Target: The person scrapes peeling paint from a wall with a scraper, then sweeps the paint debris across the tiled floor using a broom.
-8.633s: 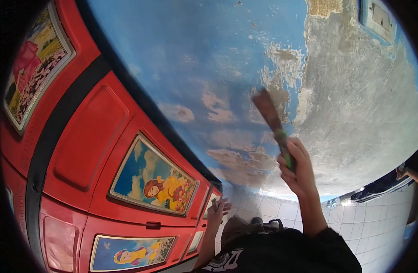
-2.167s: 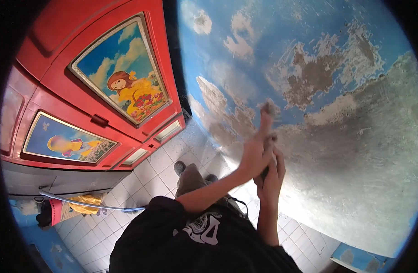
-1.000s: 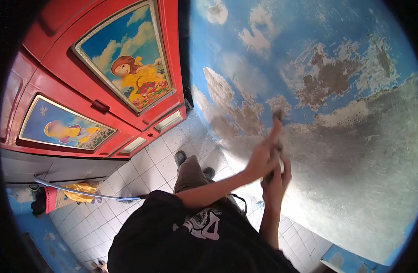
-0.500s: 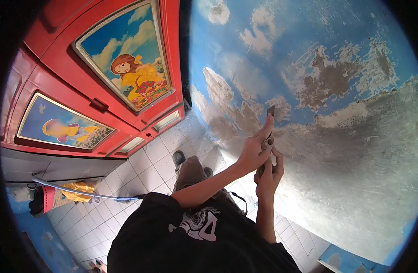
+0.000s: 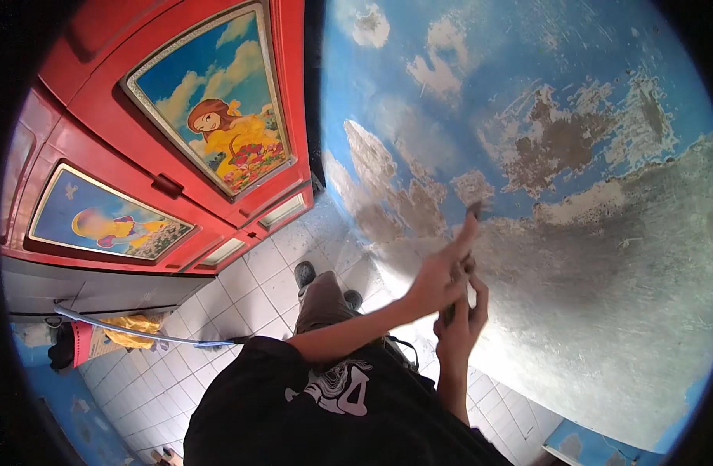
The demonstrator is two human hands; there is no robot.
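Observation:
My left hand point(image 5: 438, 281) is closed around a scraper, one finger stretched along it toward the blade. The small dark scraper blade point(image 5: 475, 208) is blurred and lies at the wall, just below a bare patch in the blue paint. Right below, my right hand point(image 5: 459, 320) is closed with its fingers bent up close to the left hand. Something dark shows between its fingers, but I cannot make out what it is. The wall point(image 5: 574, 272) has flaking blue paint above and bare grey plaster below.
A red cabinet point(image 5: 170, 185) with cartoon pictures on its doors stands at the left. A blue-grey pole point(image 5: 139, 325) crosses near a yellow crumpled bag point(image 5: 131, 330). White tiles point(image 5: 259, 268) cover the floor by my feet.
Both hands have shifted slightly, and the scraper blade has moved a little down and right along the wall. The left hand is now blurred by motion.

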